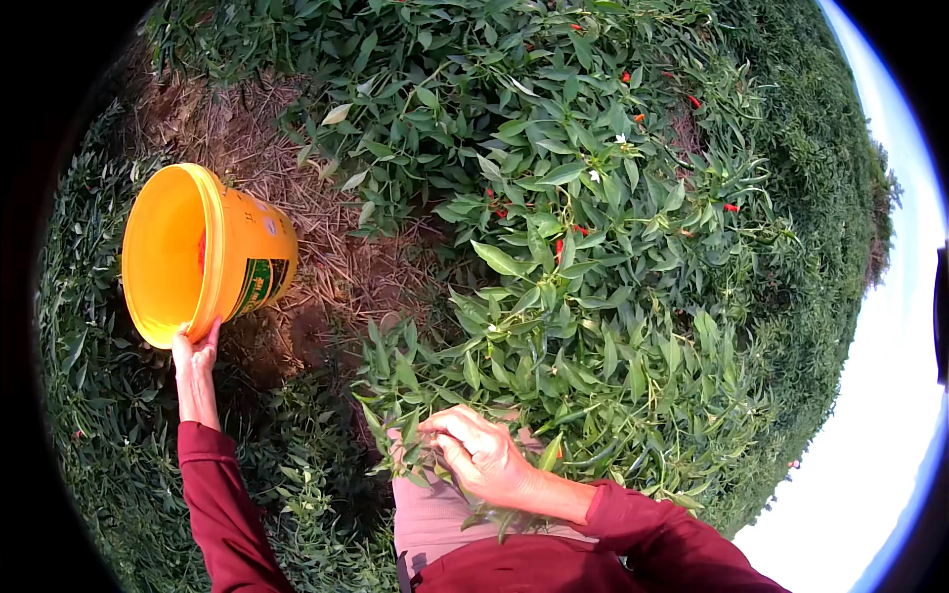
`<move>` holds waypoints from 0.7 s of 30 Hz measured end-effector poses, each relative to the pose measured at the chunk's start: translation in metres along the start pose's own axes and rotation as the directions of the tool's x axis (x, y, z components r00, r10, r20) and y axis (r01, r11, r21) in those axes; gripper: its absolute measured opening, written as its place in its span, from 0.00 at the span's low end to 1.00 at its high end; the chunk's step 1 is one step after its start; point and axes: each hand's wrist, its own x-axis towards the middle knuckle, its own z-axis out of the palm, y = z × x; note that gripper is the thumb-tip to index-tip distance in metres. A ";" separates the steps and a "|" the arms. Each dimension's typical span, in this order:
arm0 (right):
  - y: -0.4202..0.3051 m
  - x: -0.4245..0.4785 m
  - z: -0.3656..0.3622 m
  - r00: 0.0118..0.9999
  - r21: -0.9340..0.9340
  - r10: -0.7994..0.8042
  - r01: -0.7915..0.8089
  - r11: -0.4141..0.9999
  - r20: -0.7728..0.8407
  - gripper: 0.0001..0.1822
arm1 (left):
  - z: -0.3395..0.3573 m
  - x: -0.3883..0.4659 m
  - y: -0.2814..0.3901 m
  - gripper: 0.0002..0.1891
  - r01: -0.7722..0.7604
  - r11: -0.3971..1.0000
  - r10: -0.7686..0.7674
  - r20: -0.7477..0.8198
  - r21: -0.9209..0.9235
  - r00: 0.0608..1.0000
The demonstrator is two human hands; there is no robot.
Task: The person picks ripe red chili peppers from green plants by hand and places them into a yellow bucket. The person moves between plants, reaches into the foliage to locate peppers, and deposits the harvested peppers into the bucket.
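My left hand [196, 356] grips the rim of a yellow plastic bucket [252, 230], which bears printed writing and a green label. The bucket leans with its mouth towards the left, and some red chili peppers [202, 250] show inside; the rim hides the rest of them. In front of my thighs, my right hand [482, 454] is among the leaves of a chili pepper plant [549, 356], with its fingers bent close together. Whether a stem or a pepper is between those fingers is hidden. Red peppers [559, 249] hang deeper in the foliage, beyond my right hand.
Straw-strewn bare soil [334, 237] lies between the plant rows. Dense pepper plants [801, 185] stretch away to the right, and more foliage [319, 482] grows at lower left. Leafy branches press against my light trousers [430, 519].
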 end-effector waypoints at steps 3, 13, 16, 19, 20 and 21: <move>-0.009 -0.012 -0.035 0.992 -0.113 -0.026 0.012 0.994 -0.122 0.13 | 0.034 0.070 -0.001 0.16 -0.043 0.992 0.053 0.080 -0.121 0.995; -0.041 -0.051 -0.150 0.829 -0.571 -0.198 -0.168 0.804 -0.523 0.13 | 0.049 0.192 0.009 0.19 -0.090 0.917 -0.004 0.234 0.389 0.972; -0.047 -0.053 -0.194 0.709 -0.209 0.026 -0.242 0.947 -0.705 0.11 | 0.038 0.154 0.017 0.19 -0.119 0.861 -0.026 0.277 0.494 0.961; -0.051 -0.039 -0.263 0.704 -0.127 0.034 -0.176 0.976 -0.710 0.12 | 0.026 0.084 0.008 0.22 -0.325 0.664 0.100 0.352 0.673 0.931; -0.050 -0.032 -0.289 0.684 -0.034 0.123 -0.211 0.977 -0.719 0.13 | 0.029 0.057 0.004 0.22 -0.323 0.654 0.058 0.380 0.685 0.923; -0.049 -0.024 -0.315 0.727 0.049 0.158 -0.170 0.984 -0.668 0.13 | 0.032 0.027 -0.001 0.23 -0.279 0.640 0.016 0.351 0.716 0.936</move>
